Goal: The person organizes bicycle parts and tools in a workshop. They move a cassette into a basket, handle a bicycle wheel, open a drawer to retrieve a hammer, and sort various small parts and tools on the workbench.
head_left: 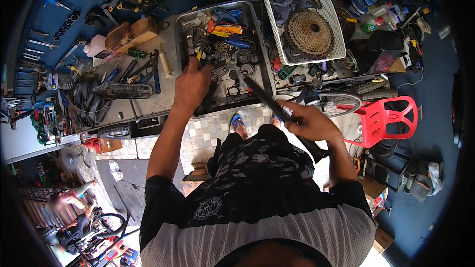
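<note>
My left hand (194, 85) reaches over the left side of a metal tray (269, 81) full of small bike parts and tools. Its fingers are curled down and closed at a small dark thing, too hidden to name. Over the floor just in front of the bench, my right hand (310, 122) is wrapped round a long black tube (264, 98). The tube slants, its upper end above the tray's near right corner and its lower end beside my body. Inside the tray lie an orange-handled tool (225, 28), a blue-handled tool (237, 43) and several rings and small metal pieces.
Right of the tray, a white basket (339, 44) holds a large cassette (309, 33) and a grey cloth (287, 1). Tools and a black fender-like piece (122, 91) lie on the bench's left. A red plastic chair (388, 121) and a bike wheel (341, 104) stand at the right.
</note>
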Tool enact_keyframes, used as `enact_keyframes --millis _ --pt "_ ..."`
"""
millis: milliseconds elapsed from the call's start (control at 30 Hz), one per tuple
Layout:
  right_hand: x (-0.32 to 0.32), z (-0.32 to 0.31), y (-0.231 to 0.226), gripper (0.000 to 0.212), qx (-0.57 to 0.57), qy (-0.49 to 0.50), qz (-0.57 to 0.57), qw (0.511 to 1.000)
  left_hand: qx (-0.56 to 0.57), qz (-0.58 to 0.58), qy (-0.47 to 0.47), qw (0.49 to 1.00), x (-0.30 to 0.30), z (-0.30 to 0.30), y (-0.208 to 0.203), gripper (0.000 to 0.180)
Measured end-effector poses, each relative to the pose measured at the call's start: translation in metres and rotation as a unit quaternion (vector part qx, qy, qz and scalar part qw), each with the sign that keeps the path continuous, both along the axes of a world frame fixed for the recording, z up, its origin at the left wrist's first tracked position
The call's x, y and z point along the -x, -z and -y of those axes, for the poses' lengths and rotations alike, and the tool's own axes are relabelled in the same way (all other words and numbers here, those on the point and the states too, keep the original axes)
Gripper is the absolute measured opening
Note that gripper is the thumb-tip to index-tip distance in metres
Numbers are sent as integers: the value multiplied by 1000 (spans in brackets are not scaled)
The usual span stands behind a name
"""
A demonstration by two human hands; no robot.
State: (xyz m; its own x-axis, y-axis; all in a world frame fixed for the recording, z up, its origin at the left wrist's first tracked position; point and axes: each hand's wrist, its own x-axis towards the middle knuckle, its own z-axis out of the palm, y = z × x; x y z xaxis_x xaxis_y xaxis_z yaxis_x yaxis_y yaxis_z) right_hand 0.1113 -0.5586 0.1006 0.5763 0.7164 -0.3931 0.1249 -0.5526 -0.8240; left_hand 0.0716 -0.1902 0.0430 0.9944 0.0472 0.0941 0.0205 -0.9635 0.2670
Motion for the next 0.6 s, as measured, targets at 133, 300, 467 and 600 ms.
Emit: enact_keyframes --millis 133,300,467,600 --pt "1 0 12 72 40 10 51 998 44 -99 139 984 0 38 -19 46" --pt "-10 2 -19 76 56 65 13 996 -67 -107 127 984 -1 31 20 44" --pt "-8 12 -28 76 68 70 21 995 -49 -2 3 999 -14 -6 -7 33" --pt "0 9 -34 75 94 26 35 995 -24 -34 30 999 -9 -7 -21 33"
